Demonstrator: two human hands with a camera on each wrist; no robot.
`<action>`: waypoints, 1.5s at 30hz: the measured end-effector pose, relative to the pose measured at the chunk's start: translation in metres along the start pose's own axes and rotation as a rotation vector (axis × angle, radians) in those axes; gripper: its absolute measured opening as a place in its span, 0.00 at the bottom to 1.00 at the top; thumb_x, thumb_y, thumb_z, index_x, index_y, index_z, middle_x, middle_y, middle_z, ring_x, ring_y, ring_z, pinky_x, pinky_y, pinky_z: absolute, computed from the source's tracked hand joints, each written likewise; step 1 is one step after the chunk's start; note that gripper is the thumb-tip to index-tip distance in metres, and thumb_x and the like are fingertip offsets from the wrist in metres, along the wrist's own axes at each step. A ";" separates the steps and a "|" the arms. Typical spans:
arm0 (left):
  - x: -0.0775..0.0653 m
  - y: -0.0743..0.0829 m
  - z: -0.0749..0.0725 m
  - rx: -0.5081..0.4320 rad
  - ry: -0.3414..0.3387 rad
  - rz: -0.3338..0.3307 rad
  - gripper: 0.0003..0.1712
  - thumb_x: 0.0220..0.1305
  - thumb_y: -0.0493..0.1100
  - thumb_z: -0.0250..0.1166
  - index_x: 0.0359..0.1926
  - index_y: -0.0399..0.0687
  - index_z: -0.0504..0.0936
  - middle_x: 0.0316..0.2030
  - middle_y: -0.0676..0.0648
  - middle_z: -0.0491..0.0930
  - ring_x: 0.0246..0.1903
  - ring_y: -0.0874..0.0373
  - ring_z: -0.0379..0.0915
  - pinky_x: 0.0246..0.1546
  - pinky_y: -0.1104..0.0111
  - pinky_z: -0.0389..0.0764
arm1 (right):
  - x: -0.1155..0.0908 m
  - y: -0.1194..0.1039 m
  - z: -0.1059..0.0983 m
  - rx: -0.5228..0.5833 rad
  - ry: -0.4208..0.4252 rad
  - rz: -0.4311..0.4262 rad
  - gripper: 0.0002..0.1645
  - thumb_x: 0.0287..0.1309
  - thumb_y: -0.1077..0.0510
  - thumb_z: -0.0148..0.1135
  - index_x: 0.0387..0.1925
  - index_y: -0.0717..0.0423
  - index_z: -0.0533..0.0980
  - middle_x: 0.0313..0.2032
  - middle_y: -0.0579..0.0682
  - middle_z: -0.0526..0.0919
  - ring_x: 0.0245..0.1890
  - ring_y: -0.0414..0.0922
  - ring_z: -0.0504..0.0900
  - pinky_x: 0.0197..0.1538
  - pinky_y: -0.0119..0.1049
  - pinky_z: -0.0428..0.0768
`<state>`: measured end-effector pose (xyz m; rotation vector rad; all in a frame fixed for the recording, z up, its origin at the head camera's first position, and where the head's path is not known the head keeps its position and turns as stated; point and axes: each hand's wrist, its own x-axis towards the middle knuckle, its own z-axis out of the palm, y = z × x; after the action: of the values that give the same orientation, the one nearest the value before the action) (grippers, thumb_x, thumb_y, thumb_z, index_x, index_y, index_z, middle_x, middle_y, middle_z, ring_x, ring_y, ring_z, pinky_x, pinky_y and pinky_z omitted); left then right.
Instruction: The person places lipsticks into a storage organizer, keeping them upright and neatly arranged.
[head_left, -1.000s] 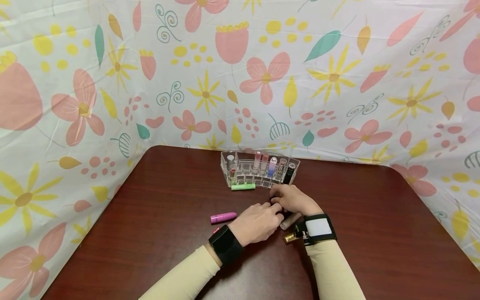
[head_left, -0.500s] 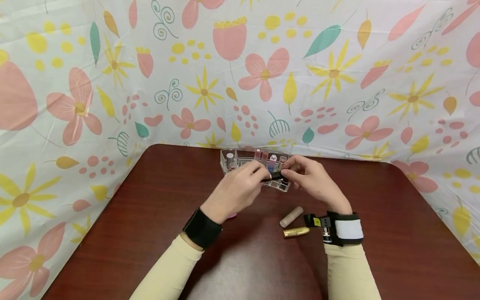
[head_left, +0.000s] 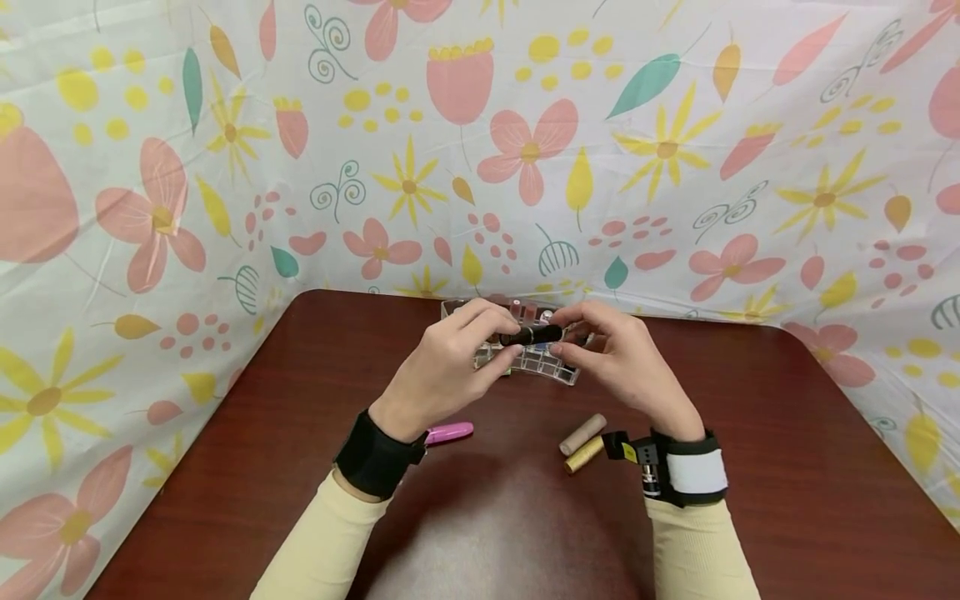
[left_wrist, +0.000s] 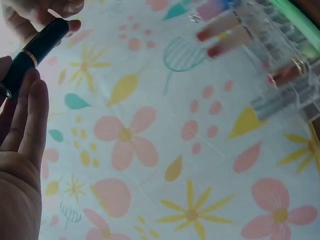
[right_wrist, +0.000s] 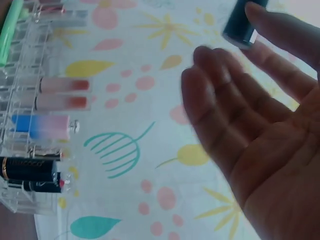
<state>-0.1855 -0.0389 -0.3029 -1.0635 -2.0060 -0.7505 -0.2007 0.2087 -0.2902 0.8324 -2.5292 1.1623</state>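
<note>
My left hand (head_left: 438, 367) pinches a black lipstick tube (head_left: 531, 335) with a gold ring round its middle, held level in front of a clear organizer (head_left: 536, 364). At the tube's right end my right hand (head_left: 633, 362) has its thumb and fingers spread loosely about it. The right thumb overlaps the black tube (right_wrist: 240, 25) in the right wrist view; whether it touches is hard to tell. Dark tube and gold ring show plainly above the left fingers in the left wrist view. My hands hide part of the organizer in the head view.
Pink and reddish tubes, a blue-pink tube (right_wrist: 42, 126) and black tubes stand in the organizer. A green tube (left_wrist: 300, 22) lies along its front. On the table are a pink tube (head_left: 450, 432), a beige tube (head_left: 582, 434) and a gold tube (head_left: 585, 455). A flowered curtain hangs behind.
Both hands have risen from the table to the organizer's front with the black lipstick tube. Since half a second ago, the right fingers have spread at its end. The gold tube has turned beside the beige one.
</note>
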 end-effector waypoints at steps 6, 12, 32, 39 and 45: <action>0.004 0.004 -0.009 -0.110 0.031 -0.025 0.08 0.64 0.38 0.70 0.42 0.43 0.81 0.43 0.49 0.81 0.43 0.62 0.80 0.48 0.76 0.80 | -0.004 -0.012 -0.005 0.112 0.057 -0.052 0.15 0.60 0.65 0.71 0.47 0.50 0.82 0.43 0.46 0.86 0.39 0.37 0.85 0.37 0.31 0.85; 0.007 0.007 -0.016 -0.131 0.038 -0.009 0.13 0.66 0.37 0.69 0.50 0.41 0.81 0.48 0.48 0.81 0.44 0.62 0.79 0.47 0.76 0.80 | -0.008 -0.020 -0.011 0.241 0.079 -0.088 0.12 0.63 0.67 0.66 0.47 0.55 0.82 0.37 0.48 0.85 0.34 0.44 0.86 0.35 0.31 0.82; 0.010 0.018 -0.028 0.028 0.076 0.029 0.16 0.67 0.40 0.69 0.53 0.41 0.83 0.48 0.48 0.83 0.48 0.61 0.82 0.48 0.74 0.81 | -0.014 -0.047 -0.009 0.400 0.132 -0.203 0.22 0.52 0.79 0.67 0.50 0.65 0.81 0.45 0.51 0.83 0.35 0.40 0.83 0.36 0.27 0.81; 0.012 0.022 -0.028 0.019 0.073 0.051 0.14 0.68 0.38 0.67 0.53 0.42 0.83 0.51 0.47 0.80 0.52 0.60 0.80 0.57 0.74 0.79 | -0.012 -0.052 -0.005 0.500 0.193 -0.262 0.22 0.50 0.83 0.66 0.48 0.72 0.80 0.44 0.57 0.83 0.39 0.44 0.85 0.39 0.28 0.83; 0.012 0.022 -0.029 0.047 0.067 0.050 0.14 0.67 0.39 0.68 0.53 0.44 0.83 0.49 0.49 0.82 0.52 0.61 0.81 0.57 0.75 0.79 | -0.011 -0.053 -0.004 0.549 0.205 -0.268 0.21 0.51 0.84 0.64 0.48 0.75 0.79 0.43 0.58 0.83 0.41 0.45 0.86 0.40 0.29 0.83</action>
<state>-0.1615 -0.0448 -0.2738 -1.0441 -1.9243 -0.7006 -0.1613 0.1886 -0.2595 1.0646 -1.8803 1.7658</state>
